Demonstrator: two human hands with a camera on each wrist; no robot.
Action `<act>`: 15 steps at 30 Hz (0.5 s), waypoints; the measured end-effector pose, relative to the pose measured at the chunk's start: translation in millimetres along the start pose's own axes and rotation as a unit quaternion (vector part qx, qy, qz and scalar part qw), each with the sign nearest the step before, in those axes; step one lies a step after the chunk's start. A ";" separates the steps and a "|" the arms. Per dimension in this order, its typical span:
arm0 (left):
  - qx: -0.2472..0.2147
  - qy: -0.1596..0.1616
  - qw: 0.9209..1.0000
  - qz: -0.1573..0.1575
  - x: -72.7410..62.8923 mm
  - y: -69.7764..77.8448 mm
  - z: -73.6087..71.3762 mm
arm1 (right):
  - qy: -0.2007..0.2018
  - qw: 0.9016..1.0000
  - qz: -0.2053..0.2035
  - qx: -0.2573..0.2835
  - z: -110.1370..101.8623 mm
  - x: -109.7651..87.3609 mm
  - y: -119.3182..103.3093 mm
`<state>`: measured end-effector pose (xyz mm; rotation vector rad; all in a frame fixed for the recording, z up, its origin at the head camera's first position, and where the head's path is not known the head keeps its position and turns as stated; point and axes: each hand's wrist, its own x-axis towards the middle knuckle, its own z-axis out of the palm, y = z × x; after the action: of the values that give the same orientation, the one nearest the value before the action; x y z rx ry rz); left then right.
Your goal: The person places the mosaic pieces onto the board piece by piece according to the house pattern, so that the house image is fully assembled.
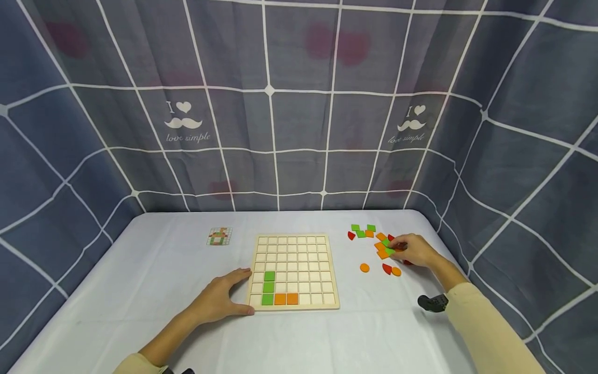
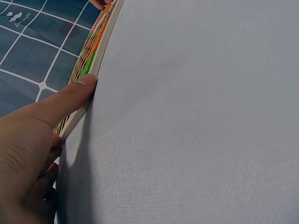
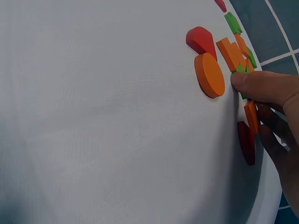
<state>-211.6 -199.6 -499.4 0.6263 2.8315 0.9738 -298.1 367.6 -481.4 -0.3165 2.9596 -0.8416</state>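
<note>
The head view shows the right hand (image 1: pixel 413 250) with its fingertips down at a green piece (image 1: pixel 390 251), but I can't tell if it is pinching it; orange pieces (image 1: pixel 365 268) and red pieces (image 1: pixel 386 268) lie near. The left hand (image 1: pixel 214 300) is loose, touching the wooden board's (image 1: pixel 299 264) near left corner. Three green squares (image 1: pixel 268 287) and two orange squares (image 1: pixel 280 299) sit in the board's holes.

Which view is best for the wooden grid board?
The head view shows the whole board from above, with its green and orange tiles. The left wrist view catches it nearly edge-on, partly behind the left hand; the right wrist view doesn't show it.
</note>
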 end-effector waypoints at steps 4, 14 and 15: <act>0.003 0.003 1.000 0.005 -0.7 0.3 -1.5 | 0.004 1.000 0.003 -0.005 -0.5 1.7 0.5; 0.002 0.000 1.000 0.007 -0.5 -0.4 -1.1 | 0.007 1.000 0.006 0.003 -0.2 1.1 -4.4; 0.003 0.000 1.000 0.009 -0.5 -0.6 -0.9 | 0.008 1.000 0.006 0.003 -0.6 0.9 -5.1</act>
<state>-211.6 -200.7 -499.0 0.6550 2.8341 0.9689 -298.1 363.6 -478.2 -0.2940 2.9702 -0.8541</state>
